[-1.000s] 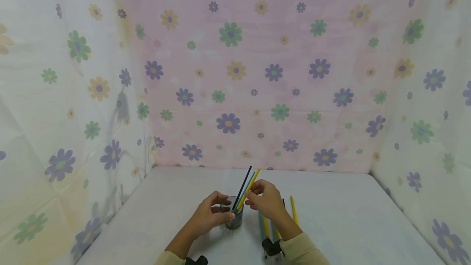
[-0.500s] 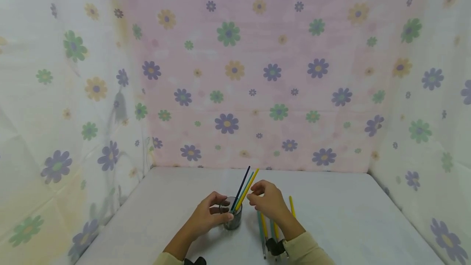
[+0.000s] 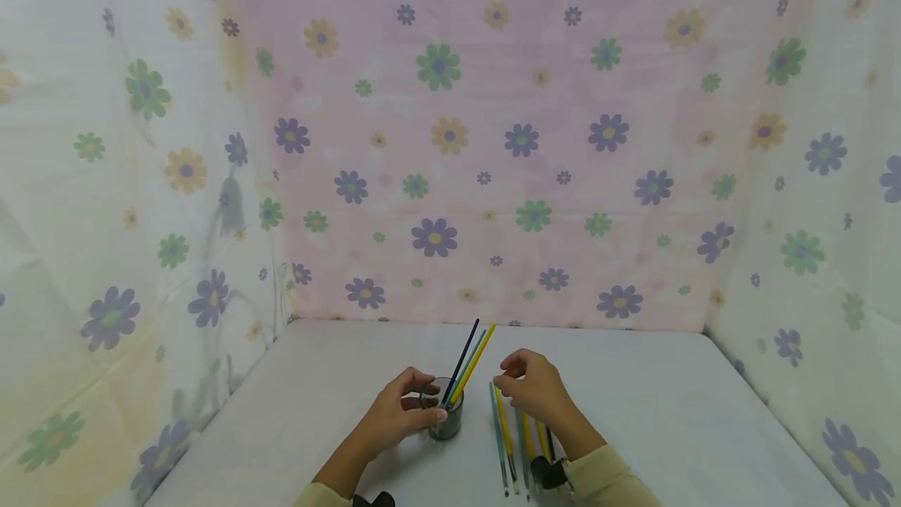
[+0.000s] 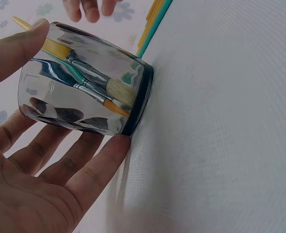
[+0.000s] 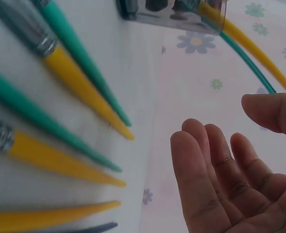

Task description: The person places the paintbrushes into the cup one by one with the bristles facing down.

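Note:
My left hand (image 3: 391,415) holds a clear drinking glass (image 3: 451,422), thumb on one side and fingers on the other; it stands upright on the table. Three paintbrushes lean in it, bristles down: a dark blue paintbrush (image 3: 462,358), a teal one and a yellow paintbrush (image 3: 481,354). In the left wrist view, pale bristles (image 4: 119,91) show through the glass wall. To the glass's right hovers my right hand (image 3: 540,391), fingers loosely bent, nothing in its grasp. Below it, several paintbrushes lie in a row, among them a yellow paintbrush (image 5: 79,90) and a teal paintbrush (image 5: 50,124).
A white cloth covers the table (image 3: 655,413). Flower-printed curtains (image 3: 486,100) enclose the back and both sides. A black wrist strap piece (image 3: 549,472) on the right wrist hides part of the lying brushes.
My right hand has drawn away from the brushes in the glass, moving right over the row of lying brushes. The left hand and the glass stay nearly still.

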A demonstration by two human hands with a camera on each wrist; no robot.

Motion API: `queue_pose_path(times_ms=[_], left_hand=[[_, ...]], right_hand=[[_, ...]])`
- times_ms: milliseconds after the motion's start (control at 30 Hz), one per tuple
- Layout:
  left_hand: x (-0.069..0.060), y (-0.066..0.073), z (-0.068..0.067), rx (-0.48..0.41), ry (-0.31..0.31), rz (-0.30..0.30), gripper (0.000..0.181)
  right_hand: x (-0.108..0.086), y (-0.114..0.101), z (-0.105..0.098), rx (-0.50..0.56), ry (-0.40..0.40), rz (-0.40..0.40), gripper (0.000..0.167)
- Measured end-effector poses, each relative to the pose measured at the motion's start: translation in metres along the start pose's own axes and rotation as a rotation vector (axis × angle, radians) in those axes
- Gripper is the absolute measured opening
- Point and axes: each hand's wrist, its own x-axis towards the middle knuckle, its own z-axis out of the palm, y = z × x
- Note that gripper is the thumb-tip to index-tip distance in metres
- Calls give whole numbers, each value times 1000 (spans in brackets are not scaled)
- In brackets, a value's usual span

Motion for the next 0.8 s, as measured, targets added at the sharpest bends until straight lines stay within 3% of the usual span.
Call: queue_pose_path(times_ms=[333, 800], left_hand=[[0, -1, 1, -5, -4, 4, 66], [0, -2, 2, -11, 8, 5, 64]], right_hand=[[-1, 17, -24, -11, 24, 83, 30], [-4, 40, -50, -125, 42, 182, 29]])
